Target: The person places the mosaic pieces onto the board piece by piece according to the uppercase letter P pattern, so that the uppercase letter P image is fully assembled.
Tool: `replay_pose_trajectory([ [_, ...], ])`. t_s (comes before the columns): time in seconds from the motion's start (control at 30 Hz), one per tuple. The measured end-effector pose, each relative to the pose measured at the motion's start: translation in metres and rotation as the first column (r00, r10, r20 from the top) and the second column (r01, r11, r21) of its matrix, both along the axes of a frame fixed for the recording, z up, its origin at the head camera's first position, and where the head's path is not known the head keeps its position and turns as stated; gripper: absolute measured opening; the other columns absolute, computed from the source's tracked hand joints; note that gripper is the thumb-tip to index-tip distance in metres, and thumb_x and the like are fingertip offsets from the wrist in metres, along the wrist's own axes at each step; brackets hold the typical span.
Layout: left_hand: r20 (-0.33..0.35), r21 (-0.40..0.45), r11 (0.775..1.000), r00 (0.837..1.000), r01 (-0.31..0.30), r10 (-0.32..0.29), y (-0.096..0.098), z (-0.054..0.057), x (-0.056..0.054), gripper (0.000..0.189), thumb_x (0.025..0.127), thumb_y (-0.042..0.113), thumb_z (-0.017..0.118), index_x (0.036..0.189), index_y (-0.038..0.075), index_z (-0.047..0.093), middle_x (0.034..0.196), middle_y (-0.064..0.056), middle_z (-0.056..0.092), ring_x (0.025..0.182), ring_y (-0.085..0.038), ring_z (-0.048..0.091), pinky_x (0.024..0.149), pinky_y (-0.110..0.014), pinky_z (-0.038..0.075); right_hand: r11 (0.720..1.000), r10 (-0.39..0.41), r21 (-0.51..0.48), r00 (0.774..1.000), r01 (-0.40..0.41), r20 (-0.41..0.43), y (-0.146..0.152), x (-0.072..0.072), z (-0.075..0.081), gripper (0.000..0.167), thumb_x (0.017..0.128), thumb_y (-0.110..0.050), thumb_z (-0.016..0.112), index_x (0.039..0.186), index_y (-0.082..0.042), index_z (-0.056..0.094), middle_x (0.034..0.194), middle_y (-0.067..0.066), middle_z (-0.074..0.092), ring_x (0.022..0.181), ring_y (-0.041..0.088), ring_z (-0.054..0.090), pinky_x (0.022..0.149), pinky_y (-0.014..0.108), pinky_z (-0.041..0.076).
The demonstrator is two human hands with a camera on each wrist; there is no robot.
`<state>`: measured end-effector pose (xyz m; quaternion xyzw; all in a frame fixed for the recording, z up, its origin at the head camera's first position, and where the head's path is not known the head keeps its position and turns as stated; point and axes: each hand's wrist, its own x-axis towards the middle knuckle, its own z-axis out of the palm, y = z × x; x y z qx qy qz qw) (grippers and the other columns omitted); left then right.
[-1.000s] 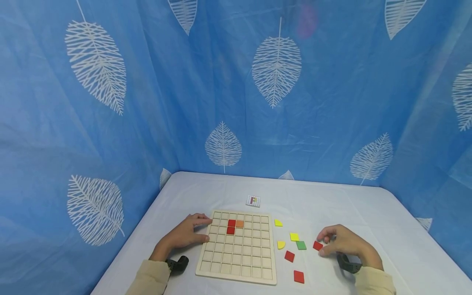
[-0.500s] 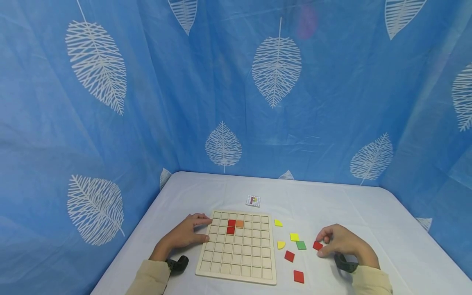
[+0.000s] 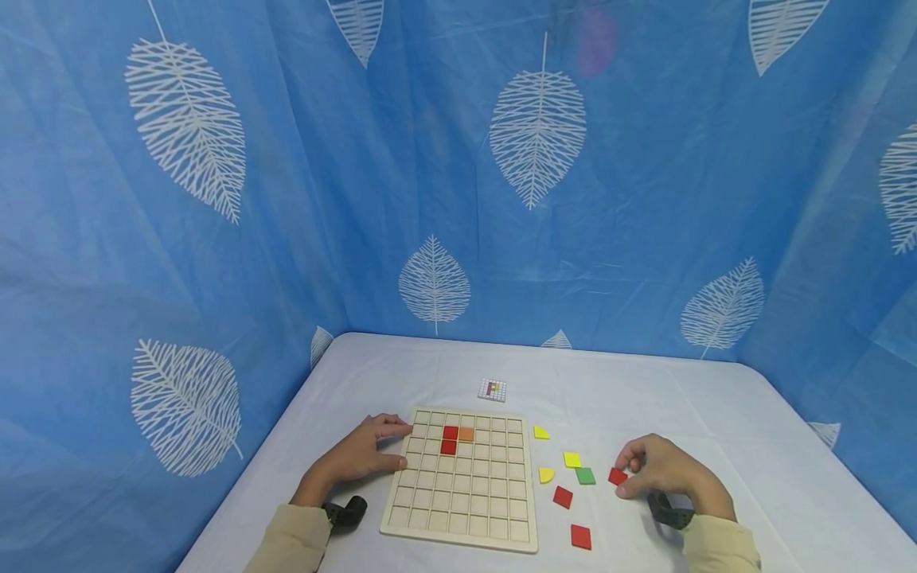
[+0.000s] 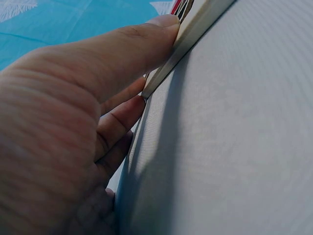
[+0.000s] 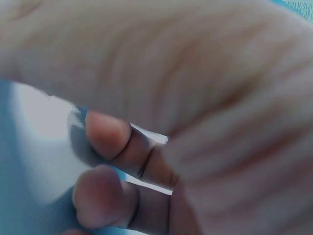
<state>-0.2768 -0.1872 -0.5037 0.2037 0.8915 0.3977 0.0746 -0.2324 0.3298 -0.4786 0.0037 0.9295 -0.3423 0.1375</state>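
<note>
1. Right wrist view: the right hand (image 3: 666, 468) blocks most of the frame; the rightmost red tile (image 3: 617, 476) cannot be made out.
2. Head view: this hand is narrowly parted at that tile, right of the green tile (image 3: 585, 476); grip cannot be confirmed.
3. The left hand (image 3: 364, 451) is spread wide, touching the wooden grid board (image 3: 458, 503) along its left edge.

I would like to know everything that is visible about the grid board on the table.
The board is pale, flat and squarish, wooden in look, with a plain rim and raised lines dividing it into shallow square cells. It lies flat on the white tabletop. Toward its far side, one cell holds a red square, the next cell nearer the person another red square, and the cell right of the first an orange square. The left hand touches its left edge.
</note>
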Motion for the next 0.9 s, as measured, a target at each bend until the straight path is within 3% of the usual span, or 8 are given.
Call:
replay_pose_trajectory([
  [0.3,-0.001,-0.010,1.000,1.000,0.001,-0.001,-0.0005,-0.0012,-0.0009,0.065,0.080,0.034,0.084,0.138,0.012,0.062,0.145,-0.011,0.051,0.143,-0.038,0.036,0.116,-0.064,0.028,1.000,-0.022,-0.006,1.000,0.022,0.022,0.0003,-0.0002,0.0005,0.036,0.063,-0.015,0.094,0.090,-0.007,0.072,0.076,0.004,0.055,0.075,0.019,0.049,0.065,0.032,0.041],
  [0.9,-0.003,-0.011,1.000,1.000,0.000,-0.001,-0.0005,-0.0008,-0.0001,0.065,0.080,0.034,0.084,0.137,0.013,0.063,0.145,-0.011,0.051,0.143,-0.040,0.035,0.116,-0.065,0.027,1.000,0.019,-0.025,1.000,-0.019,-0.004,0.0041,-0.0014,-0.0020,0.030,0.067,-0.016,0.091,0.089,-0.007,0.073,0.074,0.004,0.055,0.072,0.018,0.050,0.062,0.032,0.040],
])
